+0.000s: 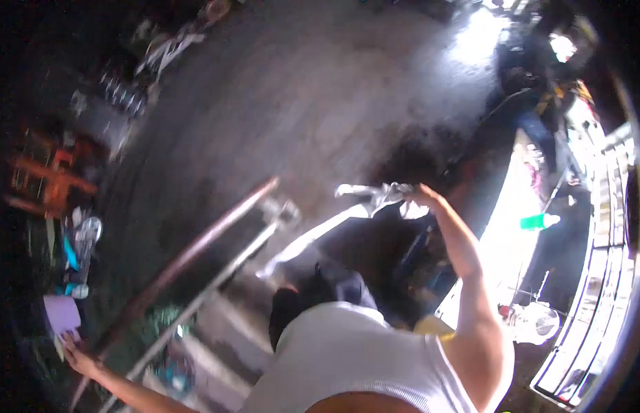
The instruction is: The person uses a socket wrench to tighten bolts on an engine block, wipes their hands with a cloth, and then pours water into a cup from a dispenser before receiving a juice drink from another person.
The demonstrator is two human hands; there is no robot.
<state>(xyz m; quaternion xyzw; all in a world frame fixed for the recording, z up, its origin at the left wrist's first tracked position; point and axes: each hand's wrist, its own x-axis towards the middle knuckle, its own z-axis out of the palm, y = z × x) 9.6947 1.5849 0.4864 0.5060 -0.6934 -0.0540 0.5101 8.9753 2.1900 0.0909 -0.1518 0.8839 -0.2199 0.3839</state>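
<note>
My left hand [79, 354] is stretched out to the far left. Its fingers close on the lower edge of a flat purple piece [62, 313], whose kind is unclear. My right arm reaches forward, and my right hand [423, 195] is closed around a crumpled whitish bundle [389, 195], perhaps cloth or plastic. From that bundle a long pale strip [313, 237] slants down toward my body. Motion blur hides the finer details of both things.
Ahead on the left run a reddish-brown rail [203, 244] and a paler bar [210, 286]. An orange frame [55, 175] stands farther left. On the right are a bright white surface [495, 234], a green bottle [535, 221], a fan-like round object [537, 322] and a barred window [602, 275].
</note>
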